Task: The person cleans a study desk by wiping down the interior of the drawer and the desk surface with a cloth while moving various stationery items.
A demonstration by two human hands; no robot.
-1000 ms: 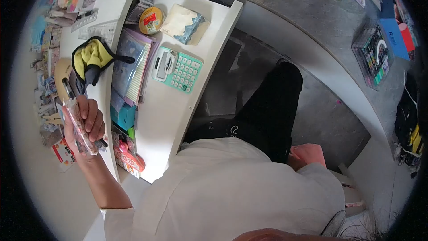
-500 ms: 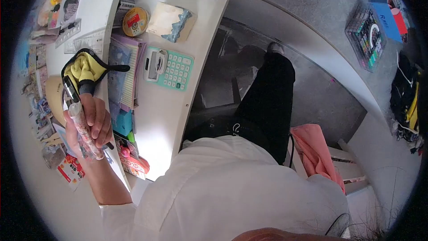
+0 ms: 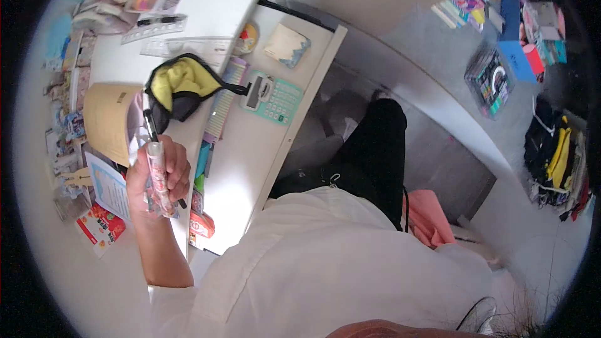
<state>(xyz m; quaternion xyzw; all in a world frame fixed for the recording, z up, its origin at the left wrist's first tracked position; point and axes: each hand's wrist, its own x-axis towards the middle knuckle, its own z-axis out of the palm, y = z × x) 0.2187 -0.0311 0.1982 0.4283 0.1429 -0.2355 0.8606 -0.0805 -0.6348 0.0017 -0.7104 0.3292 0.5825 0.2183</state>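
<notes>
My left hand (image 3: 159, 178) is closed around several pens (image 3: 158, 175), one with a clear, pink-patterned barrel and one black. It is over the edge of the white desk (image 3: 119, 72). Just above it in the view, a yellow-and-black pouch (image 3: 178, 84) with a dark strap lies on the desk, its strap reaching over the open drawer (image 3: 244, 156). Beside the hand, to the left, is a tan paper bag (image 3: 109, 119). The drawer holds a mint calculator (image 3: 272, 97), a note pad (image 3: 287, 46) and a round tape roll (image 3: 247, 39). My right hand is not visible.
Clear rulers (image 3: 188, 49) lie on the desk. A printed sheet (image 3: 111, 188) and a red-and-white packet (image 3: 100, 228) are at the left. A grey surface at the right bears a marker case (image 3: 491, 84) and a blue box (image 3: 514, 50). A pink cloth (image 3: 429, 219) hangs low down.
The view has shifted, showing more of the desk and paper bag. My left hand, still holding the pens, appears farther right and slightly lower, with more space between it and the pouch.
</notes>
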